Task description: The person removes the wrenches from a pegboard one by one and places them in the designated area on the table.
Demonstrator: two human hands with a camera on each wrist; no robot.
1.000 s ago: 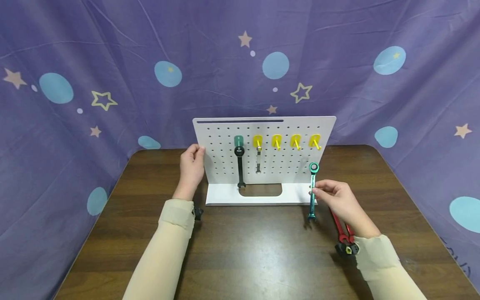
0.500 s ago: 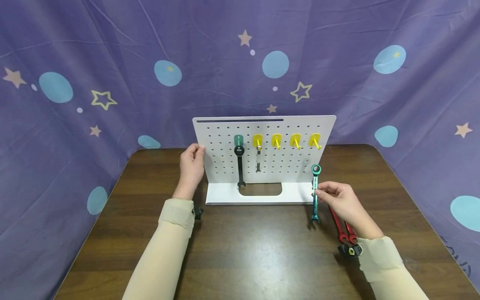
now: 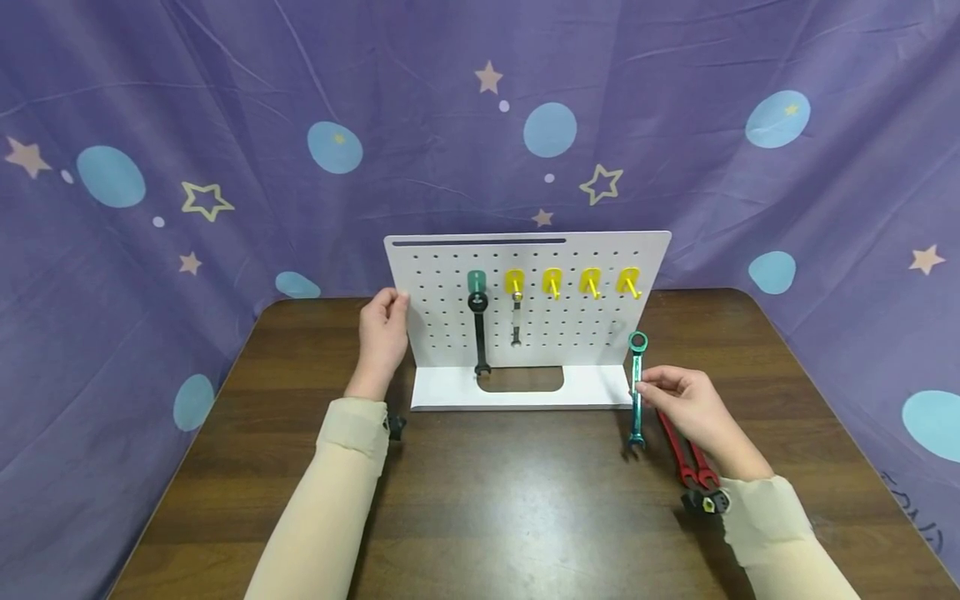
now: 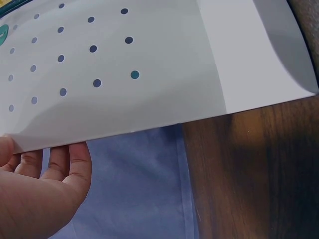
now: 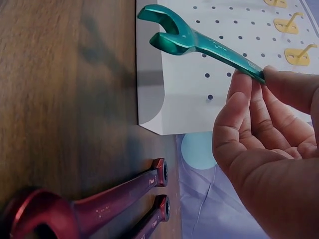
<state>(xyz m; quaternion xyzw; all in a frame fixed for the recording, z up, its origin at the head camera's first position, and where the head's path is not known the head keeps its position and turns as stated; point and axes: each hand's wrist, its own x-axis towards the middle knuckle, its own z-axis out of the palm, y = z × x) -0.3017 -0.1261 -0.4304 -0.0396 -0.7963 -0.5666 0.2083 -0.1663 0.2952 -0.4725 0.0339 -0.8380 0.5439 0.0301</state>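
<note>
My right hand pinches a teal combination wrench by the middle of its shank, ring end up and open end down, in front of the right end of the white pegboard stand. In the right wrist view the open end of the teal wrench points left over the board's foot, thumb and fingertips on the shank. My left hand grips the board's left edge; in the left wrist view its fingers go behind the panel. A black wrench and a small silver wrench hang on the board.
Yellow hooks line the board to the right of the green hook. Two red wrenches lie on the wooden table beside my right wrist. Behind the table hangs a purple curtain.
My right hand has drifted slightly right and toward me with the teal wrench, away from the board's right end. The left hand stays on the board's edge.
</note>
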